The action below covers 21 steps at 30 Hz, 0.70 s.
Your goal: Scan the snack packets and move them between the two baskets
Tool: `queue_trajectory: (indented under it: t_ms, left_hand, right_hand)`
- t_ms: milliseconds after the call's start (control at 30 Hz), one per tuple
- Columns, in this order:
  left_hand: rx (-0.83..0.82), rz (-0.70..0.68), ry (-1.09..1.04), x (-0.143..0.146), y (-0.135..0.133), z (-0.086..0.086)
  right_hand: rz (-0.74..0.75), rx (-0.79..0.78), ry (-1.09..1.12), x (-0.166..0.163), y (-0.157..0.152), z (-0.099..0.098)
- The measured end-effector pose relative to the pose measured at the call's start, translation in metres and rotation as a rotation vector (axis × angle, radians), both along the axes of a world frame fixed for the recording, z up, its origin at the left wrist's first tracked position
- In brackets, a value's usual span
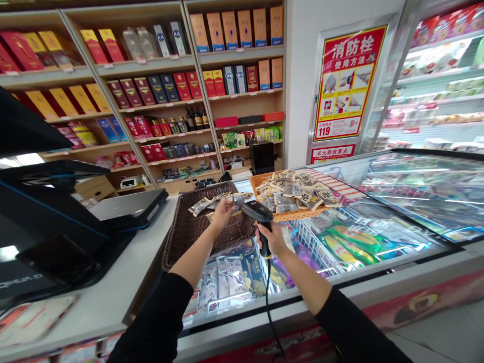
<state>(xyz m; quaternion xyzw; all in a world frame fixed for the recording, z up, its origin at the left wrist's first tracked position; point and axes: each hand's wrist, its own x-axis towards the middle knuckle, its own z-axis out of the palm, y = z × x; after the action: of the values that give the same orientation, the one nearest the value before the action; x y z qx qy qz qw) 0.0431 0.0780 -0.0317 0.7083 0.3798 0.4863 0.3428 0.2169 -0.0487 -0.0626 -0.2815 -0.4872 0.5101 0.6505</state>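
Observation:
My right hand (273, 239) is wrapped round the handle of a black barcode scanner (258, 212), whose cord hangs down past the freezer front. The scanner's head points left, toward a small snack packet (238, 199) pinched in my left hand (224, 213). Below my left hand is a dark brown wicker basket (181, 237), with several similar packets (199, 206) at its far end. Right of the scanner, an orange wicker tray (298, 216) is heaped with beige and clear snack packets (291, 187).
Both baskets rest on a glass-topped chest freezer (351, 237) filled with bagged goods. On the left, a dark checkout machine (49, 237) stands on a white counter (102, 297). Shelves (151, 108) of boxed goods line the back wall, beside a red and yellow fire hydrant poster (350, 83).

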Motion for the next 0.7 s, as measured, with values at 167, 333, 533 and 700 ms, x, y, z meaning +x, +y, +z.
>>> queue_trajectory:
  t_ms: [167, 333, 533, 700]
  left_hand:
    - [0.015, 0.014, 0.02, 0.001, 0.005, -0.005]
    - [0.019, 0.001, -0.021, -0.001, 0.005, -0.006]
    - [0.379, 0.066, 0.225, 0.008, 0.002, 0.031]
    - [0.728, 0.063, 0.585, 0.076, 0.012, 0.061]
  right_hand:
    - [0.014, -0.005, 0.015, 0.0, -0.001, -0.001]
    - [0.026, -0.001, 0.034, -0.001, -0.001, 0.0]
    - [-0.183, 0.004, 0.188, 0.038, 0.018, 0.006]
    - [-0.484, 0.007, 0.253, 0.096, 0.035, 0.007]
